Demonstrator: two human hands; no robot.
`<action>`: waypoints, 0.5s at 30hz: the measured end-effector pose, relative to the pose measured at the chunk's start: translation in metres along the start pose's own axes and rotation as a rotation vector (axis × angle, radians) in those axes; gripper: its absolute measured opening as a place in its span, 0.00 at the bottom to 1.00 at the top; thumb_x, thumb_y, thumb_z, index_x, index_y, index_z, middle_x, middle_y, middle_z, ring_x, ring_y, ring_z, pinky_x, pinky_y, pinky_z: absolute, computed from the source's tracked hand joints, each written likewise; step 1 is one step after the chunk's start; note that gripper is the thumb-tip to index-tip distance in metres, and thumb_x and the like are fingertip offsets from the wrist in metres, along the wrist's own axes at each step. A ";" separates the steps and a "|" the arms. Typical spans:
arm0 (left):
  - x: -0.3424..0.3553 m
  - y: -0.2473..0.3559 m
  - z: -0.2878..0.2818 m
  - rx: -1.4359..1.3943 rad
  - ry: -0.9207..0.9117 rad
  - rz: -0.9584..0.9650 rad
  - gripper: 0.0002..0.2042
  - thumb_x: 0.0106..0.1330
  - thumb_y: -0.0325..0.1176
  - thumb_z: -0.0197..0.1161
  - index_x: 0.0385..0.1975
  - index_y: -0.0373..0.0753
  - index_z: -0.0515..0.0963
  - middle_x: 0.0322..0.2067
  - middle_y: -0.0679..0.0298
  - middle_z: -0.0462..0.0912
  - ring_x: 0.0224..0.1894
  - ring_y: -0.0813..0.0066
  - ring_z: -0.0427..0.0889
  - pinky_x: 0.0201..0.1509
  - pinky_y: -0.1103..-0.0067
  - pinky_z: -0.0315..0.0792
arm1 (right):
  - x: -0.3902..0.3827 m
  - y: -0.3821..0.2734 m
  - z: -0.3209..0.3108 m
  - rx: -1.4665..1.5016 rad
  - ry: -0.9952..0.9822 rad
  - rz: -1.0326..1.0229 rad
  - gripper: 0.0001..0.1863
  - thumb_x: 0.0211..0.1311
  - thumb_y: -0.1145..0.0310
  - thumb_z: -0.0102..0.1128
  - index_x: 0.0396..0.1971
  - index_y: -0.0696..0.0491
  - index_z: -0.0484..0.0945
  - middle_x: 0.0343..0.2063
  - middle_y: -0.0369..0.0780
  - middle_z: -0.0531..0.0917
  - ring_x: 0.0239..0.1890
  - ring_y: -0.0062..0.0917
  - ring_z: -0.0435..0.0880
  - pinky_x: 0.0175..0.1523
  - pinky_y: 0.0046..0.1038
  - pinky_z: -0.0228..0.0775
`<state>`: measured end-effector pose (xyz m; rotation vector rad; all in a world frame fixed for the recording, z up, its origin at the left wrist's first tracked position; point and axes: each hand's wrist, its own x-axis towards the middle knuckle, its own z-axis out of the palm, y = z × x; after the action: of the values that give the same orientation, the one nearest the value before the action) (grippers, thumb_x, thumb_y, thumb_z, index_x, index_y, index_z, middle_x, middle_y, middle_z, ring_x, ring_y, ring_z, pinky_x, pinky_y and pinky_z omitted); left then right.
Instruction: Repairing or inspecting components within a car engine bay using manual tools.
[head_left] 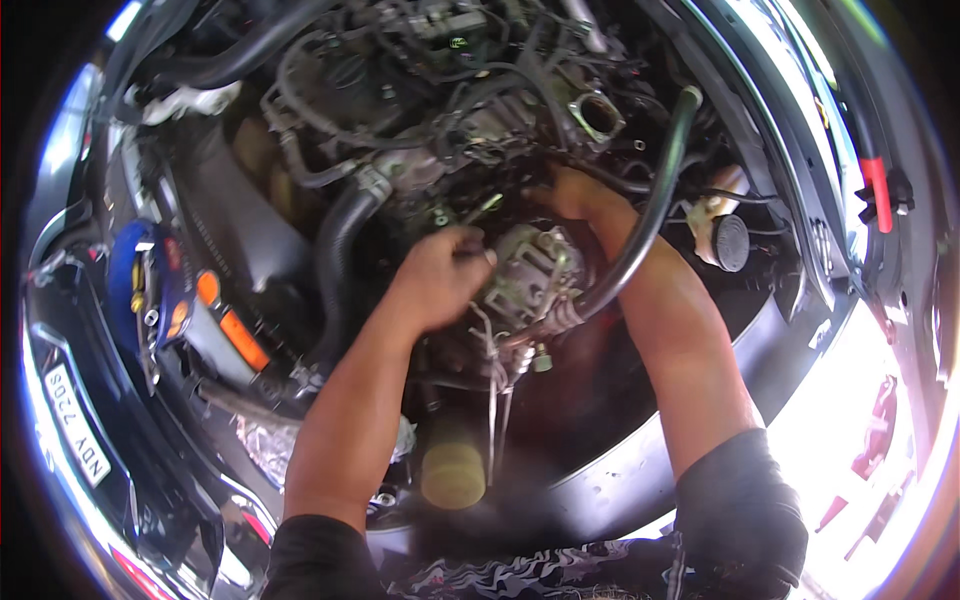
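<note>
Both my arms reach down into a car's engine bay. My left hand (440,278), slightly blurred, is curled closed beside a ribbed metal engine part (538,268) with a pipe fitting. Something dark shows between its thumb and fingers, too unclear to name. A thin, bright metal piece (487,209) lies just beyond that hand. My right hand (572,192) is deeper in, on the far right side of the metal part, against the engine (400,165). Its fingertips are lost among dark parts. A thick shiny hose (660,195) arches over my right forearm.
A black ribbed hose (343,245) runs left of my left hand. Further left sit a blue round dish (128,275) with metal tools and an orange-marked tool (243,340). Nearer me is a yellowish round cap (453,476); at right, a black round cap (731,243).
</note>
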<state>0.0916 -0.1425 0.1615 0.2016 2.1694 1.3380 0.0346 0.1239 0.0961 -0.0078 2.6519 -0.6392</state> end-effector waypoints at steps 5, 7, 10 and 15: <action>-0.121 0.004 -0.053 0.160 0.396 0.464 0.09 0.63 0.27 0.63 0.40 0.31 0.80 0.31 0.56 0.82 0.31 0.75 0.80 0.38 0.78 0.75 | -0.041 -0.008 -0.013 -0.030 -0.032 0.103 0.33 0.63 0.49 0.55 0.59 0.60 0.70 0.56 0.55 0.74 0.61 0.46 0.71 0.66 0.39 0.61; -0.150 -0.009 -0.073 0.142 0.526 0.322 0.08 0.63 0.27 0.63 0.38 0.31 0.80 0.29 0.56 0.82 0.30 0.73 0.80 0.37 0.78 0.74 | -0.064 -0.014 -0.022 -0.067 0.036 0.047 0.33 0.62 0.50 0.57 0.58 0.60 0.71 0.55 0.55 0.75 0.60 0.46 0.72 0.65 0.39 0.61; -0.177 -0.030 -0.102 0.174 0.637 0.114 0.09 0.61 0.32 0.66 0.33 0.32 0.79 0.27 0.56 0.80 0.29 0.65 0.80 0.35 0.75 0.74 | -0.108 -0.027 -0.040 -0.213 0.088 0.104 0.31 0.60 0.56 0.61 0.58 0.61 0.70 0.53 0.53 0.78 0.58 0.44 0.76 0.63 0.37 0.65; -0.225 -0.053 -0.110 0.452 0.764 0.390 0.14 0.56 0.36 0.69 0.37 0.34 0.79 0.32 0.55 0.81 0.38 0.56 0.79 0.44 0.69 0.73 | -0.205 -0.056 -0.066 0.024 0.072 0.134 0.30 0.61 0.61 0.62 0.59 0.61 0.69 0.53 0.52 0.78 0.56 0.39 0.78 0.60 0.33 0.68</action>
<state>0.2255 -0.3452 0.2406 0.3407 3.2105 1.2169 0.1912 0.1229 0.2534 0.2019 2.6856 -0.6370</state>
